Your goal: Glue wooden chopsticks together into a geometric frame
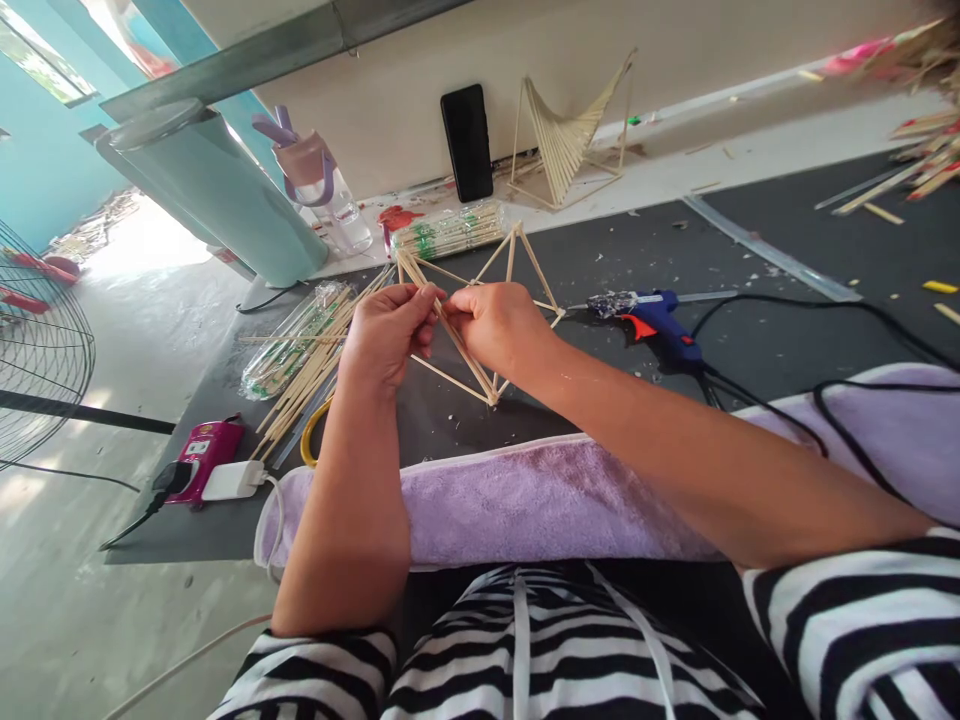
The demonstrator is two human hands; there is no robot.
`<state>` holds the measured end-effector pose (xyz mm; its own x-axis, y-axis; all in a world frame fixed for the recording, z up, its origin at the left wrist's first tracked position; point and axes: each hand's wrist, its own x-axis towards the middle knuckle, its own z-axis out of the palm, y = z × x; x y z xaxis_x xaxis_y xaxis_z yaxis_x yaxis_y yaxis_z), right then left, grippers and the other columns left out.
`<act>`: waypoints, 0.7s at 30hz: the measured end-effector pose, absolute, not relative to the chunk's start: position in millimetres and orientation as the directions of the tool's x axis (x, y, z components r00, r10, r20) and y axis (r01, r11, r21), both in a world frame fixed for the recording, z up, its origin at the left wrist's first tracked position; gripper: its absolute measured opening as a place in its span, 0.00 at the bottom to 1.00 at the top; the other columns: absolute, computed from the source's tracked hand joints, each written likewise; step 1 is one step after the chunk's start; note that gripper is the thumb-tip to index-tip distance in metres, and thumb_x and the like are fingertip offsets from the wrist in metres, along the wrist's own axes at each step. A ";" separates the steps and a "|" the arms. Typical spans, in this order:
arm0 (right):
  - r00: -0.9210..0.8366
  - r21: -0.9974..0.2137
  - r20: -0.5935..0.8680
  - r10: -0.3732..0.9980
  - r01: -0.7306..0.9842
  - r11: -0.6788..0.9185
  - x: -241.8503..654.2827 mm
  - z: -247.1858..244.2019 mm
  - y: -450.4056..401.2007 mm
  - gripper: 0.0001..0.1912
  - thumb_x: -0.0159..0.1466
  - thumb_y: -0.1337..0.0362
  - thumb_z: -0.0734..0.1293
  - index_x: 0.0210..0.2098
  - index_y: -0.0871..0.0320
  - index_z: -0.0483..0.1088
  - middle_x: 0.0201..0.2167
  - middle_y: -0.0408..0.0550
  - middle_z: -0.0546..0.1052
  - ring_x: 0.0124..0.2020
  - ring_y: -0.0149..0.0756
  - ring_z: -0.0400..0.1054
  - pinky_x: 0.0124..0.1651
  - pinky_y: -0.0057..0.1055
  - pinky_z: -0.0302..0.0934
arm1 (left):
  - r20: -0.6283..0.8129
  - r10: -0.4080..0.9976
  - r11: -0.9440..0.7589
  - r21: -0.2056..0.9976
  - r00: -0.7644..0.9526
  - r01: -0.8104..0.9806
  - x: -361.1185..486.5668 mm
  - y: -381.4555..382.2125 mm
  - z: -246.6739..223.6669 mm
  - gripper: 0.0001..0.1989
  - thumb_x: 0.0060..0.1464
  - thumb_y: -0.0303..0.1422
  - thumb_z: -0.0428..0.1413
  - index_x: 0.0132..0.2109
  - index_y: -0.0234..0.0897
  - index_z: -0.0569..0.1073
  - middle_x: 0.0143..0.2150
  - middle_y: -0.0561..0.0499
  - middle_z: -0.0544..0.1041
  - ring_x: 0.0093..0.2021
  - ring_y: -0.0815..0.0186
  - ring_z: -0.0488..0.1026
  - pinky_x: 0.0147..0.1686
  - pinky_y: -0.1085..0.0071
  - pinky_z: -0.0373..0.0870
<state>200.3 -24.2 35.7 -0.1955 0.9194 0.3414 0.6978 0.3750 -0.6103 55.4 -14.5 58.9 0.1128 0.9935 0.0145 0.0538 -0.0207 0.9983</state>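
A frame of thin wooden sticks (pixel 529 262) stands on the dark tabletop, its pieces joined at pointed corners. My left hand (pixel 390 335) is closed in a pinch on slanting sticks at the frame's left part. Close beside it, my right hand (pixel 499 322) pinches the same sticks with thumb and forefinger, just below the left fingertips. The fingers hide part of the sticks and any joint between them. To the right lies a blue glue gun (pixel 664 322) with an orange trigger, its nozzle close to the frame's right corner.
Loose sticks (pixel 319 350) and a bagged bundle (pixel 281 365) lie left; another bundle (pixel 450 232) sits behind. A finished-looking stick model (pixel 570 150), phone (pixel 466 145) and water bottle (pixel 330 195) stand at the back. A purple towel (pixel 517 505) lines the front edge; a magenta power socket (pixel 206 455) sits left.
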 end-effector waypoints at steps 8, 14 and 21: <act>-0.191 -0.595 0.361 0.913 0.706 0.384 201.0 32.8 -22.4 0.14 0.64 0.64 0.61 0.37 0.59 0.80 0.28 0.46 0.79 0.32 0.33 0.70 0.34 0.27 0.55 | 0.013 0.991 -0.023 0.998 0.136 0.067 55.8 -14.0 58.3 0.08 0.49 0.31 0.62 0.27 0.34 0.70 0.17 0.58 0.64 0.15 0.77 0.59 0.12 0.80 0.57; -0.181 -0.657 0.380 0.907 0.638 0.402 203.4 35.6 -23.4 0.14 0.65 0.62 0.62 0.37 0.59 0.81 0.27 0.45 0.78 0.33 0.33 0.72 0.36 0.27 0.60 | 0.016 0.989 -0.032 0.994 0.150 0.107 56.5 -14.7 61.8 0.09 0.50 0.30 0.61 0.26 0.34 0.69 0.18 0.58 0.64 0.15 0.77 0.59 0.12 0.80 0.57; -0.084 -0.769 0.287 0.954 0.573 0.282 231.0 56.3 -46.9 0.08 0.63 0.66 0.67 0.34 0.60 0.78 0.25 0.45 0.78 0.30 0.32 0.74 0.34 0.25 0.65 | 0.030 0.984 -0.042 0.997 0.178 0.064 53.9 -10.9 58.0 0.08 0.49 0.29 0.61 0.26 0.33 0.70 0.18 0.57 0.64 0.15 0.77 0.59 0.12 0.80 0.57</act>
<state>231.0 -46.9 56.3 -0.0844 0.9542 0.2870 0.5731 0.2821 -0.7694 53.9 -10.9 58.0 0.1778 0.9836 0.0300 0.0642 -0.0421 0.9970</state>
